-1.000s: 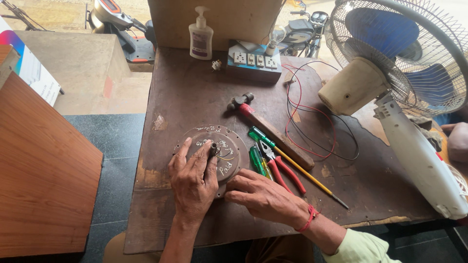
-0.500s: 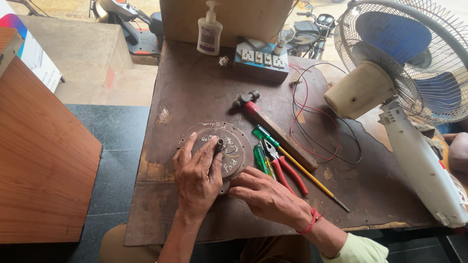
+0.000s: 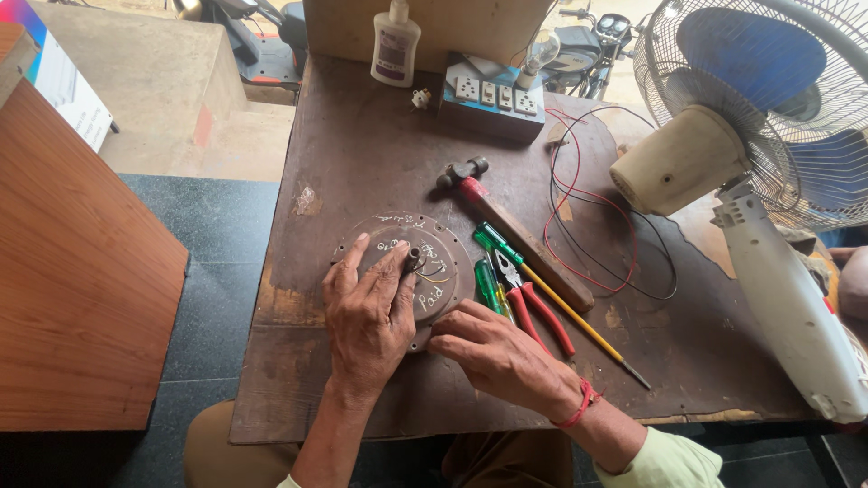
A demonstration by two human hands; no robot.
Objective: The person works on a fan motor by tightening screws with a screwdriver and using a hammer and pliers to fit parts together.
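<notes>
1. Right now we have our left hand (image 3: 369, 318) lying flat, fingers spread, on the round metal motor cover (image 3: 409, 271), which sits near the front left of the brown table (image 3: 362, 145).
2. Our left thumb and forefinger close around the short shaft (image 3: 413, 259) at the cover's middle.
3. Our right hand (image 3: 497, 354) rests at the cover's lower right edge, fingertips pressed to its rim, gripping nothing we can make out.
4. Just right of the cover lie green screwdrivers (image 3: 488, 285), red-handled pliers (image 3: 533, 307) and a yellow-shafted screwdriver (image 3: 579, 327).
5. A hammer (image 3: 506, 221) lies slantwise beyond them, beside loops of red and black wire (image 3: 588, 226).
6. A standing fan (image 3: 750, 117) lies tipped over the right side; a socket board (image 3: 493, 98) and pump bottle (image 3: 396, 43) stand at the far edge.
</notes>
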